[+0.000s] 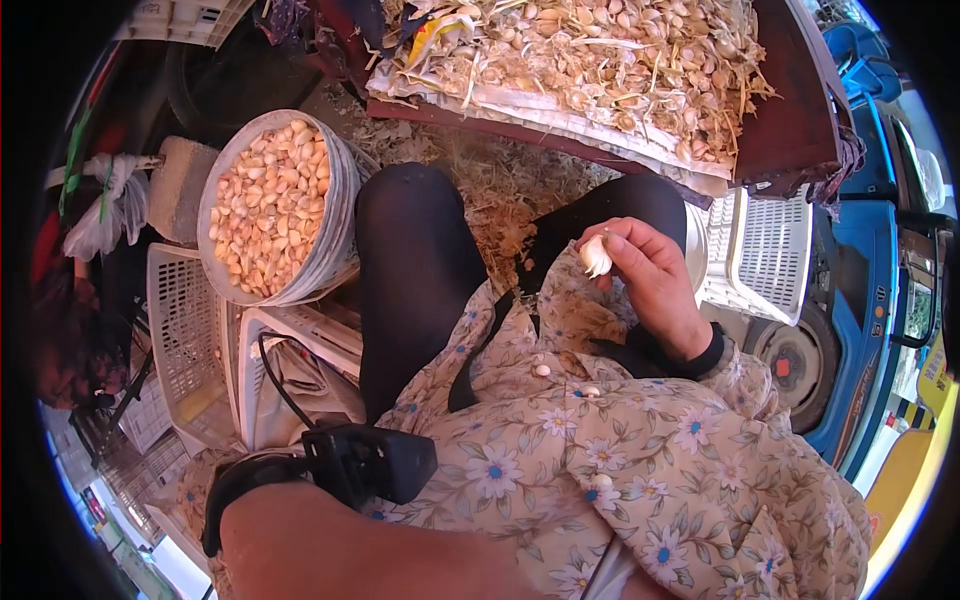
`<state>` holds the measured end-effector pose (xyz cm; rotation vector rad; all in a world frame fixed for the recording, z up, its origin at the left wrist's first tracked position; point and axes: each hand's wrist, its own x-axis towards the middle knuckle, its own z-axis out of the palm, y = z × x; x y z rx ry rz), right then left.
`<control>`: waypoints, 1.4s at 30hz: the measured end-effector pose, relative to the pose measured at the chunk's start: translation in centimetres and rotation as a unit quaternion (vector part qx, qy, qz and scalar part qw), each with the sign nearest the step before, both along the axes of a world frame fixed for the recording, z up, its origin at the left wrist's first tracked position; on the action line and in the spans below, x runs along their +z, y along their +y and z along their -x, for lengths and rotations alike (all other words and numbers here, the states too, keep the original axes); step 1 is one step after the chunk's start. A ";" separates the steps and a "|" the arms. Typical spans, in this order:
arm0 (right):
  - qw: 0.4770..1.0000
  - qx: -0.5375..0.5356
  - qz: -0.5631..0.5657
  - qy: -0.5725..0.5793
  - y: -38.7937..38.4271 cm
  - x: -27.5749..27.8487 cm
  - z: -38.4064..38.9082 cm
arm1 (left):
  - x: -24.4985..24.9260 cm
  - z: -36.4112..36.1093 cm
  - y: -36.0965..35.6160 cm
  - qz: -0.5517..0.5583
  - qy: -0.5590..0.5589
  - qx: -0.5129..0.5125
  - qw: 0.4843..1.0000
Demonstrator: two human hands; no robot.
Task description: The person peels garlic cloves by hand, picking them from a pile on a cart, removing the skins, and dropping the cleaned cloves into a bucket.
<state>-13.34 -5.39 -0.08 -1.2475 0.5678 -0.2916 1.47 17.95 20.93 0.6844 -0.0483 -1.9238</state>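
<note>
My right hand (pixel 655 285) is closed on a pale garlic bulb (pixel 596 256), gripped between the thumb and fingers above my lap. My left hand (pixel 370 535) is close to the camera along the bottom edge; its fingers cannot be made out. A black device (pixel 370 465) sits on the strap round my left wrist. Loose garlic cloves (pixel 542 370) lie on my floral garment (pixel 690 480). Beyond my knees, a heap of garlic (pixel 600 70) covers a raised surface.
A round bucket (pixel 345 200) full of cloves stands left of my knees. Plastic crates (pixel 185 330) are below it, with another white crate (pixel 770 250) at the right. A blue vehicle (pixel 865 290) is at the right edge. Husks (pixel 500 215) litter the ground.
</note>
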 end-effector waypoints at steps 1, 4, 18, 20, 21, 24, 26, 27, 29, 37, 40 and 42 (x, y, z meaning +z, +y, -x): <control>1.000 -0.004 -0.002 0.002 0.2 0.1 0.2 | -0.5 -0.3 0.4 0.050 -0.002 -0.023 0.998; 1.000 -0.010 0.003 -0.004 0.1 0.3 -0.4 | -3.9 -4.1 -4.1 0.345 -0.107 -0.100 0.927; 0.896 -0.068 0.418 -0.135 1.3 4.3 -4.1 | -15.5 -1.4 -7.3 0.125 -0.502 0.229 0.825; 0.874 -0.089 0.458 -0.136 1.7 4.3 -4.1 | -16.6 0.3 -8.9 0.143 -0.442 0.257 0.847; 0.874 -0.087 0.459 -0.134 1.9 4.2 -3.9 | -17.3 0.6 -9.3 0.139 -0.442 0.269 0.844; 0.872 -0.065 0.476 -0.096 1.9 4.0 -3.0 | -17.9 1.3 -10.3 0.130 -0.442 0.291 0.838; 0.855 -0.039 0.516 -0.045 2.1 4.3 -2.4 | -18.0 1.5 -10.2 0.125 -0.460 0.285 0.832; 0.846 -0.025 0.533 -0.018 2.2 4.2 -2.1 | -17.9 1.6 -10.0 0.126 -0.475 0.272 0.827; 0.835 -0.009 0.550 -0.016 2.5 3.6 -2.3 | -17.9 1.9 -9.9 0.124 -0.494 0.261 0.820; 0.881 -0.037 0.471 -0.040 2.8 2.7 -2.1 | -18.1 2.0 -9.7 0.154 -0.467 0.250 0.834; 0.903 -0.047 0.425 -0.051 2.4 3.0 -1.8 | -18.6 2.0 -10.0 0.148 -0.345 0.266 0.888; 0.909 -0.061 0.409 -0.050 2.2 2.8 -1.6 | -18.0 1.8 -10.2 0.108 -0.324 0.282 0.897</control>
